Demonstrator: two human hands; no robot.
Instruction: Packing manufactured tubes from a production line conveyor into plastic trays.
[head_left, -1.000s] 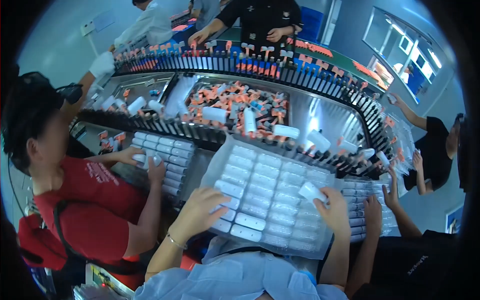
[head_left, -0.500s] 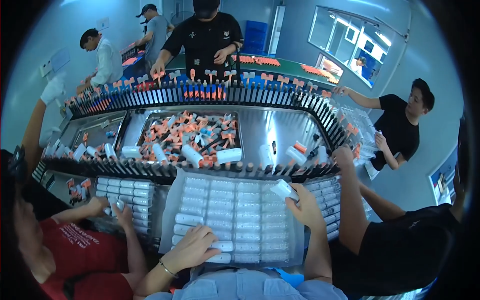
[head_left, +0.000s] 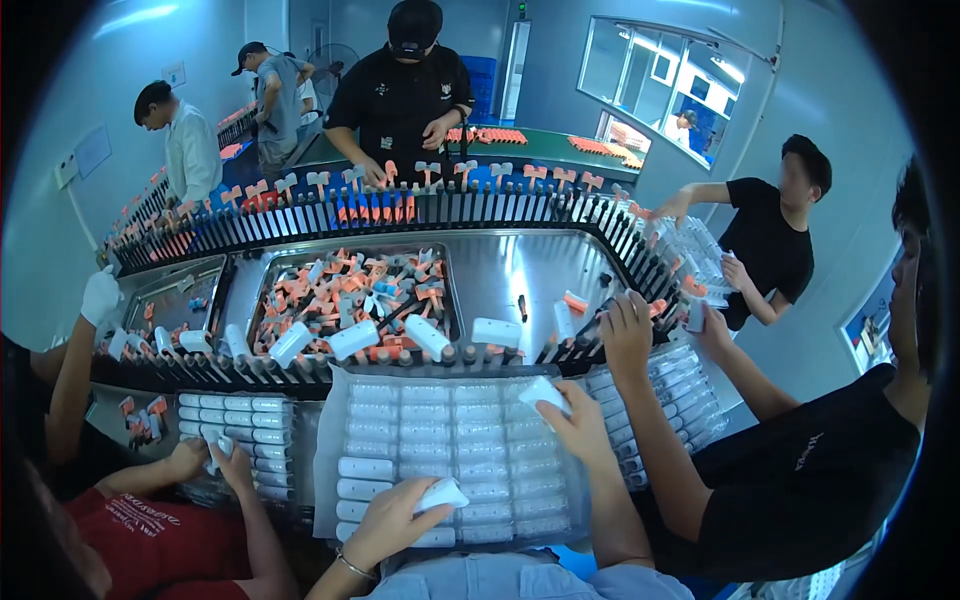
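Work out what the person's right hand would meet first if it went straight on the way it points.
Past the white piece it holds, the right hand would probably meet the dark posts beyond the tray; its height is hard to judge.

White cases [head_left: 443,493], orange-and-grey parts [head_left: 330,290]

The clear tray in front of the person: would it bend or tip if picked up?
The tray looks thin and see-through, so it would probably flex. The few white pieces lying in it sit toward its near left, so that side may dip first. Its rows of pockets would likely keep them from rolling.
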